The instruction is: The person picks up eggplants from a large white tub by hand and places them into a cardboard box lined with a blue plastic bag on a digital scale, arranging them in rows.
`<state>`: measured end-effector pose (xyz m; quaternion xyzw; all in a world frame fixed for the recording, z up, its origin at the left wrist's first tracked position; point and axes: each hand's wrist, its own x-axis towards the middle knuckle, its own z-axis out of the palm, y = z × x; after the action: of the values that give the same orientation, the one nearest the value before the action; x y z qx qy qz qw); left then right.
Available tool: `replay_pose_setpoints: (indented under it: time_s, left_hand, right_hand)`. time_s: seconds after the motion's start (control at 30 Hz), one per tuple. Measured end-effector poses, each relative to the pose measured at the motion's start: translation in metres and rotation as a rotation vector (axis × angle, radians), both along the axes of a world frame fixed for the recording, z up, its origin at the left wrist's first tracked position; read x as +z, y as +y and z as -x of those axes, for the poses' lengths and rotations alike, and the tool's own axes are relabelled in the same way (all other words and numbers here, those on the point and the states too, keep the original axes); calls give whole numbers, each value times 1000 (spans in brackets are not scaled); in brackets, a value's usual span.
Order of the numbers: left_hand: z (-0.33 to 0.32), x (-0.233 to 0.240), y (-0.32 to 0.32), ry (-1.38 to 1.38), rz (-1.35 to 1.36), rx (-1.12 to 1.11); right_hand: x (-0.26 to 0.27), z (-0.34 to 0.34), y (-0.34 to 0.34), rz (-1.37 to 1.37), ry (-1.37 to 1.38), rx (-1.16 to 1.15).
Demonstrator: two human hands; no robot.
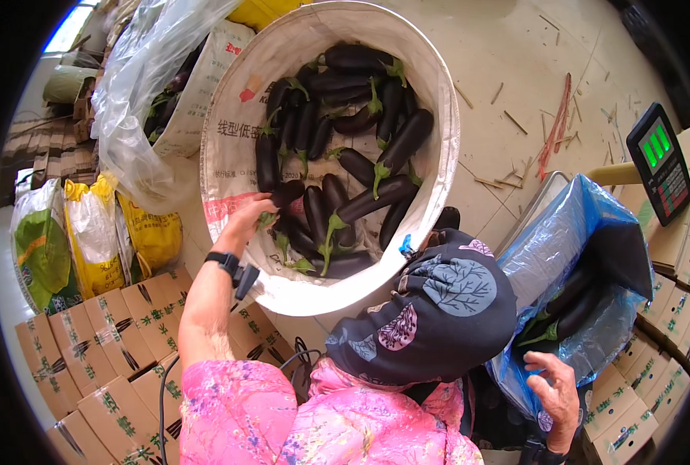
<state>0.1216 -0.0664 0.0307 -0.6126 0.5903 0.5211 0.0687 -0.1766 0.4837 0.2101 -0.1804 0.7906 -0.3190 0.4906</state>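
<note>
My left hand (251,218) is inside a large round white woven bag (228,151), closed on the green stem end of an eggplant (287,193). Many dark purple eggplants (403,139) with green caps lie around the bag's floor and sides. On the right, my right hand (554,389) is raised with its fingers apart and nothing seen in it. Just beyond it stands a blue plastic bag (545,224) with a few eggplants (574,311) inside, its mouth spread wide.
A scale display (659,163) with green digits stands at the right. Cardboard boxes (118,325) are stacked at lower left and right. Yellow and white sacks (98,232) and a clear plastic sheet (141,116) lie left. Dry stalks and a red strip (557,128) litter the tiled floor.
</note>
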Motion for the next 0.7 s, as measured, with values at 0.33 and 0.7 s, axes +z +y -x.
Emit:
replay_pose_setpoints:
  time_s: [0.33, 0.7]
  left_hand:
    - [23, 38, 28, 713, -429, 312]
    - [140, 126, 73, 789, -288, -185]
  right_hand:
    - [-32, -2, 7, -58, 381, 148]
    - [-48, 8, 18, 5, 857, 124]
